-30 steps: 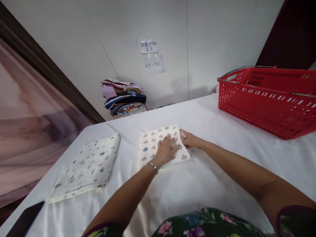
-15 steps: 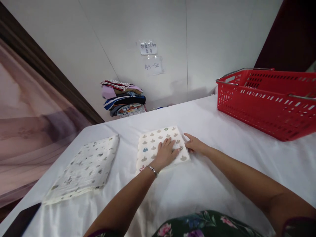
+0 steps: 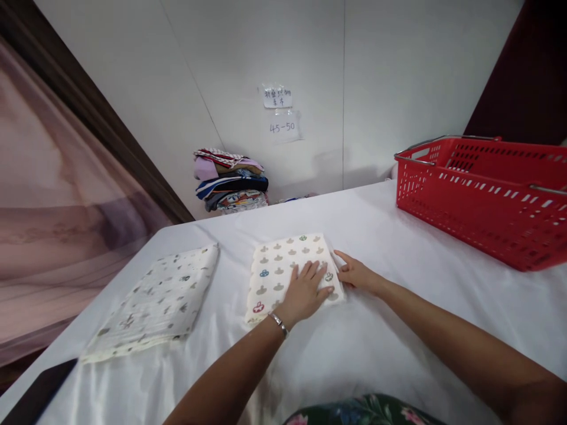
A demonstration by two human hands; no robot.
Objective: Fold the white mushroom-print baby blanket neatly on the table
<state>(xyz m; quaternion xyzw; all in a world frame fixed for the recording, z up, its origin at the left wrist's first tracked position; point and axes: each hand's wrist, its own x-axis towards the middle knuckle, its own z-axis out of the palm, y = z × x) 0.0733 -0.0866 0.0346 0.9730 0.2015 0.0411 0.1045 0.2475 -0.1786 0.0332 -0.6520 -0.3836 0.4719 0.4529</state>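
A cream folded cloth (image 3: 278, 258) with a mushroom-like print in grey, blue, green and red lies flat in front of me. My left hand (image 3: 305, 293), a silver bracelet at its wrist, rests palm down on the cloth's lower right part with fingers spread. At the right edge of that cloth is my right hand (image 3: 357, 274). Its upper finger points out along the edge, while the lower fingers are bent against the cloth, their tips partly hidden. To the left lies another folded cloth (image 3: 162, 295), white with small dark prints, which neither hand touches.
A white-covered table (image 3: 376, 348) bears both cloths. A red basket (image 3: 478, 218) with metal handles stands at the right. Beyond the far edge is a stack of folded fabrics (image 3: 233, 183) by the wall. A dark flat object (image 3: 39, 392) lies at lower left, near a pink curtain (image 3: 66, 218).
The view has shifted slightly, so everything sits a little lower and mostly further right. Both hands stay at the mushroom-print cloth in much the same pose.
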